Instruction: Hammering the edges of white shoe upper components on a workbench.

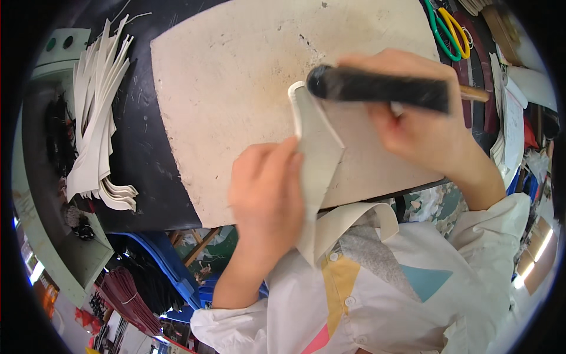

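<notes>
A pale cream leather-like strip (316, 159) lies over the front of a worn beige board (236, 76); its narrow, rounded tip has a raised, paler edge. My left hand (265, 194) is closed on the strip's left side, the fingers pressing it against the board. The strip's other end curls over the table edge against my shirt. My right hand (413, 112) grips a thick black bar-shaped tool (383, 88) with a rounded end, smeared by motion. That end is beside the strip's tip; whether it touches I cannot tell.
On the left lies a stack of similar cream strips (97, 118) on the black tabletop (138, 147). Scissors with green and yellow handles (451, 32) rest at the upper right, near dark red strips (489, 100). A blue bin (168, 259) and a maroon bundle (127, 295) stand below, left.
</notes>
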`<state>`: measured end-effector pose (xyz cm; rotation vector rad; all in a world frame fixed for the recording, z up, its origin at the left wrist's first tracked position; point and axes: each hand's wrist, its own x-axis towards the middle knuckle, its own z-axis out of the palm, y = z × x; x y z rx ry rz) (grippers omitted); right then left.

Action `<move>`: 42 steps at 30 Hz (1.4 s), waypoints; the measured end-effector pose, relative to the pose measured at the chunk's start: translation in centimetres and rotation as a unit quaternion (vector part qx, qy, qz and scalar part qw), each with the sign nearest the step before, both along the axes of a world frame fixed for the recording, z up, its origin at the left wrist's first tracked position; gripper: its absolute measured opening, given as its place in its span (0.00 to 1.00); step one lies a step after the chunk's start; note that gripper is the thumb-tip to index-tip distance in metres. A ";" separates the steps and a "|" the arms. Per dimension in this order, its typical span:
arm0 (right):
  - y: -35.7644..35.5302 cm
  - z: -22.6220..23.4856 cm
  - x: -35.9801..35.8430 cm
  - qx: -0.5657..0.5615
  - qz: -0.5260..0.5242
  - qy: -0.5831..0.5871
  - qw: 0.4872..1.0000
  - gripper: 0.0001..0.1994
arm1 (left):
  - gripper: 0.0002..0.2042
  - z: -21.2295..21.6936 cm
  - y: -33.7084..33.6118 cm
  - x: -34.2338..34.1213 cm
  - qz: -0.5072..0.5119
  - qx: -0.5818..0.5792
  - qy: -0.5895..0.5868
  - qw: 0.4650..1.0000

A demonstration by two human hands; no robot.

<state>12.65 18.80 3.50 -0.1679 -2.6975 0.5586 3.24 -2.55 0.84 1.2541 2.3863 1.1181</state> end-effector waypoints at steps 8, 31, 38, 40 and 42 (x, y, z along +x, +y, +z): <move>1.0 -1.7 3.2 0.056 -0.098 0.060 0.992 0.27 | 0.25 11.4 -19.7 -12.2 0.151 0.247 -0.408 0.866; -3.8 0.3 2.4 -0.060 -0.107 0.168 0.978 0.16 | 0.16 4.7 4.9 -3.9 -0.037 0.065 -0.375 0.924; -5.0 -0.4 1.1 -0.201 -0.116 0.167 0.958 0.15 | 0.19 4.2 4.4 -4.7 -0.096 0.093 -0.422 0.897; -5.1 -0.1 1.1 -0.242 -0.113 0.162 0.950 0.14 | 0.19 4.0 4.1 -4.8 -0.111 0.110 -0.407 0.900; -5.1 0.3 1.1 -0.287 -0.108 0.143 0.941 0.10 | 0.19 3.8 3.8 -5.0 -0.125 0.118 -0.383 0.908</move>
